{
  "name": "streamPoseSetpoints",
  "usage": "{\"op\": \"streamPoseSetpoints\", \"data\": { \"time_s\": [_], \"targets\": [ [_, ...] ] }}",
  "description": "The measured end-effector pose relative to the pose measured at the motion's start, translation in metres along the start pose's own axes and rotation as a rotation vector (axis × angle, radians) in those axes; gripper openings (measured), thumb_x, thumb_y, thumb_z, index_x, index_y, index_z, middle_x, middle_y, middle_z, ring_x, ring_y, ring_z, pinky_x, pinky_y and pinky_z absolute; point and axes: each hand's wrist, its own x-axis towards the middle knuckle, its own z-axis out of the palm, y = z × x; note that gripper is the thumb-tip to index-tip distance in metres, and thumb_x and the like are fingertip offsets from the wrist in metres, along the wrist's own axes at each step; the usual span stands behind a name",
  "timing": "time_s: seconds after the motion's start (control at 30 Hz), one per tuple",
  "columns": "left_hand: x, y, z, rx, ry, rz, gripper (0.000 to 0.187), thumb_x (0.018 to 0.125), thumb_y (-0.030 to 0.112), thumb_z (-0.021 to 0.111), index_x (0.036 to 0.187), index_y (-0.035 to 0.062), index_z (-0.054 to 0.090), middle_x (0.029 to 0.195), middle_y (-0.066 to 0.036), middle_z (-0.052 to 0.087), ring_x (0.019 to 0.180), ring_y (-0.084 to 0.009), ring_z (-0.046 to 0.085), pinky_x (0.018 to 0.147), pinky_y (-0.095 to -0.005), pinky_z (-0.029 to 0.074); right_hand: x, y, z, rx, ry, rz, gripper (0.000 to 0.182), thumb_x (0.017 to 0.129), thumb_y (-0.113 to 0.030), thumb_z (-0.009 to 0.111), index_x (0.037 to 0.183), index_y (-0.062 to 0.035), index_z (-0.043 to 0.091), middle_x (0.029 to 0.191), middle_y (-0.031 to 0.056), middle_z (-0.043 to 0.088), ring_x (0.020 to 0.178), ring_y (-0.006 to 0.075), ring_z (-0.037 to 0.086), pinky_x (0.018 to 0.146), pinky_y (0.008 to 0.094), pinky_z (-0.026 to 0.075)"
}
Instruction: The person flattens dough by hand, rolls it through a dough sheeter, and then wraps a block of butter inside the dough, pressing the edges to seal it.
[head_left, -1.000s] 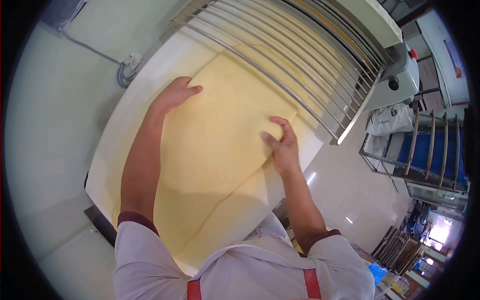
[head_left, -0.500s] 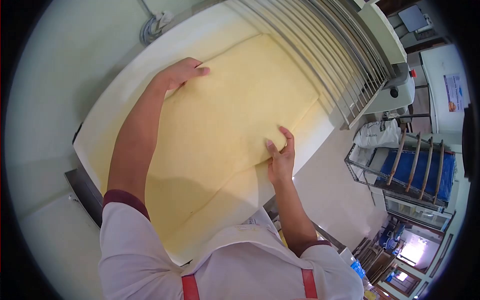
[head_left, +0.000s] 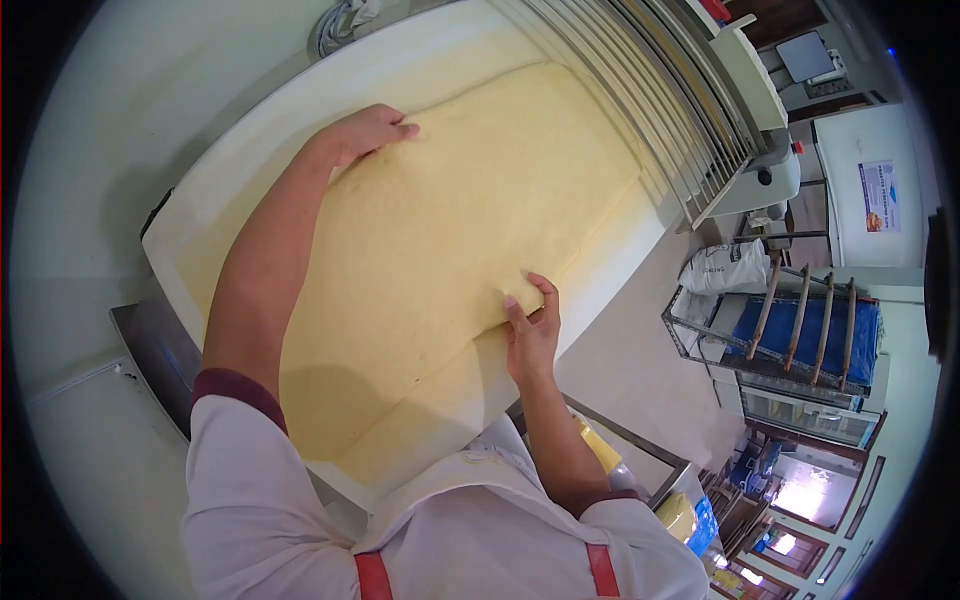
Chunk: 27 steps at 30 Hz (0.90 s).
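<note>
Lying under both hands: dough sheet.

a bakery (commercial): dough sheeter, rack trolley.

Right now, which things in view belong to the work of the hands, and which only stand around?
In use:
dough sheet
left hand on its far edge
right hand gripping its near edge
white belt under it

Standing around:
metal guard bars
white sack
blue rack
</note>
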Motion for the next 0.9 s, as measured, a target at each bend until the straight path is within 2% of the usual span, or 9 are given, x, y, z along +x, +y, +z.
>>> {"op": "streamPoseSetpoints", "data": {
  "time_s": [0.1, 0.13, 0.17, 0.3, 0.4, 0.5, 0.6, 0.8, 0.9],
  "targets": [
    [-0.007, -0.004, 0.001, 0.414, 0.029, 0.091, 0.038, 0.087, 0.021, 0.071, 0.117, -0.0013, 0.061, 0.102, -0.007, 0.066, 0.093, -0.0147, 0.061, 0.080, -0.0309, 0.049, 0.005, 0.002, 0.015, -0.151, -0.022, -0.016, 0.042, 0.083, 0.007, 0.066, 0.118, -0.0089, 0.049, 0.085, 0.0030, 0.055, 0.067, 0.0069, 0.052, 0.055, 0.0208, 0.041],
    [-0.013, -0.007, 0.002, 0.363, 0.018, 0.096, 0.037, 0.086, 0.020, 0.070, 0.114, -0.0020, 0.062, 0.101, -0.008, 0.067, 0.091, -0.0157, 0.061, 0.080, -0.0317, 0.049, 0.002, 0.005, 0.012, -0.231, -0.032, 0.002, 0.043, 0.083, 0.006, 0.067, 0.118, -0.0094, 0.048, 0.079, 0.0012, 0.054, 0.064, 0.0057, 0.049, 0.053, 0.0206, 0.039],
    [-0.017, -0.006, -0.003, 0.308, 0.014, 0.110, 0.035, 0.085, 0.020, 0.070, 0.111, -0.0027, 0.063, 0.100, -0.008, 0.067, 0.089, -0.0167, 0.062, 0.079, -0.0325, 0.049, -0.002, 0.006, 0.007, -0.343, -0.046, -0.027, 0.044, 0.087, 0.007, 0.062, 0.122, -0.0111, 0.044, 0.081, 0.0026, 0.056, 0.070, 0.0083, 0.057, 0.053, 0.0229, 0.042],
    [-0.017, -0.020, -0.016, 0.126, 0.077, 0.129, 0.037, 0.083, 0.022, 0.071, 0.109, -0.0036, 0.064, 0.098, -0.009, 0.067, 0.088, -0.0185, 0.062, 0.078, -0.0331, 0.049, -0.022, 0.008, -0.005, -0.177, -0.041, 0.101, 0.046, 0.087, 0.006, 0.062, 0.126, -0.0101, 0.043, 0.092, 0.0068, 0.060, 0.073, 0.0109, 0.058, 0.057, 0.0231, 0.046],
    [-0.030, -0.017, -0.020, 0.167, 0.094, 0.080, 0.035, 0.084, 0.022, 0.070, 0.109, -0.0033, 0.064, 0.096, -0.007, 0.066, 0.086, -0.0152, 0.061, 0.077, -0.0313, 0.048, -0.040, 0.005, 0.021, -0.003, -0.010, -0.044, 0.048, 0.087, 0.005, 0.062, 0.128, -0.0093, 0.043, 0.096, 0.0073, 0.060, 0.076, 0.0111, 0.058, 0.062, 0.0221, 0.047],
    [-0.053, -0.021, -0.013, 0.216, 0.043, 0.016, 0.034, 0.085, 0.022, 0.069, 0.108, -0.0032, 0.064, 0.094, -0.006, 0.066, 0.081, -0.0137, 0.060, 0.075, -0.0309, 0.048, -0.044, 0.016, 0.019, -0.215, -0.151, 0.043, 0.053, 0.084, 0.005, 0.066, 0.131, -0.0078, 0.045, 0.103, 0.0062, 0.057, 0.079, 0.0080, 0.056, 0.065, 0.0209, 0.046],
    [-0.068, -0.032, -0.017, 0.209, 0.080, 0.037, 0.034, 0.086, 0.021, 0.068, 0.109, -0.0031, 0.064, 0.094, -0.006, 0.066, 0.079, -0.0138, 0.060, 0.074, -0.0311, 0.048, -0.044, 0.018, 0.015, -0.350, -0.181, 0.126, 0.054, 0.085, 0.005, 0.065, 0.133, -0.0067, 0.044, 0.108, 0.0068, 0.057, 0.087, 0.0104, 0.057, 0.073, 0.0223, 0.048],
    [-0.077, -0.054, -0.029, 0.212, 0.148, 0.152, 0.031, 0.087, 0.019, 0.067, 0.107, -0.0035, 0.065, 0.091, -0.005, 0.066, 0.078, -0.0135, 0.059, 0.073, -0.0306, 0.047, -0.087, 0.024, 0.031, -0.162, -0.144, 0.077, 0.043, 0.084, 0.004, 0.067, 0.124, -0.0058, 0.050, 0.099, 0.0041, 0.058, 0.075, 0.0064, 0.056, 0.063, 0.0183, 0.045],
    [-0.108, -0.051, -0.023, 0.297, 0.095, 0.098, 0.030, 0.088, 0.019, 0.066, 0.107, -0.0037, 0.065, 0.091, -0.005, 0.066, 0.079, -0.0139, 0.059, 0.073, -0.0307, 0.047, -0.081, 0.038, 0.029, -0.434, -0.335, 0.074, 0.044, 0.085, 0.004, 0.066, 0.125, -0.0060, 0.050, 0.102, 0.0058, 0.059, 0.074, 0.0079, 0.058, 0.063, 0.0187, 0.047]
  ]
}}
